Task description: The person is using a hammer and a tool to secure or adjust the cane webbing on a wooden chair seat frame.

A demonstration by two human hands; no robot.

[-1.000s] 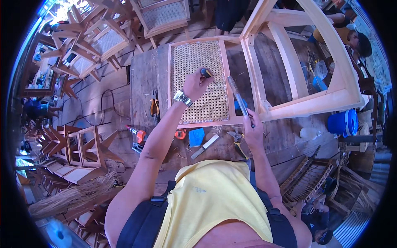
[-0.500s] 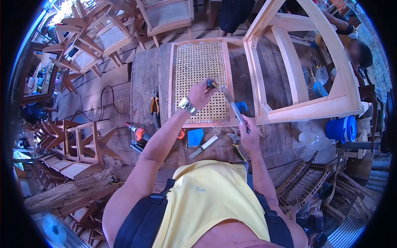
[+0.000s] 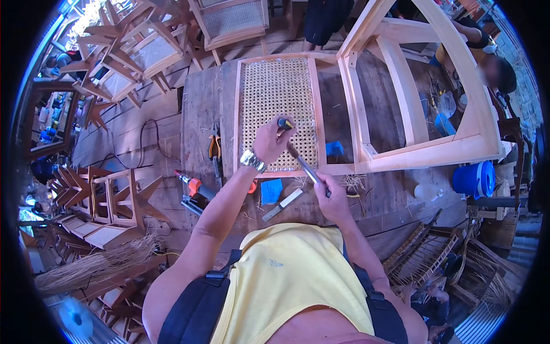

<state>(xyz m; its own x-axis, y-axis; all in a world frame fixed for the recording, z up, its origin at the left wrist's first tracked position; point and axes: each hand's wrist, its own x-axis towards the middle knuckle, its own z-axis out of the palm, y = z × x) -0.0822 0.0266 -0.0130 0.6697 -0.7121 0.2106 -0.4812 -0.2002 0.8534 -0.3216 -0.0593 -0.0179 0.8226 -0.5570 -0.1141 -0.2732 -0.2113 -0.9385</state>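
A woven cane panel (image 3: 272,86) sits in a light wooden frame (image 3: 321,112) lying flat on the workbench (image 3: 206,94). Over the panel's near half, my left hand (image 3: 270,144) is closed around a short dark-handled tool (image 3: 285,123) with a yellowish end; its tip cannot be made out. My right hand (image 3: 333,200) grips the dark handle end of a hammer (image 3: 307,168) just beyond the frame's near edge. The hammer's head is close to the left hand, apart from the tool's handle.
A large open chair frame (image 3: 424,146) stands at the right. Orange-handled pliers (image 3: 215,146), a power drill (image 3: 197,188), blue pieces (image 3: 271,191) and a flat strip (image 3: 282,205) lie around the panel. A blue bucket (image 3: 474,179) stands far right. Another person (image 3: 495,71) sits at upper right.
Both hands have come nearer to my body and slightly left. The hammer's head has moved from beside the frame's right rail to over the panel's near part.
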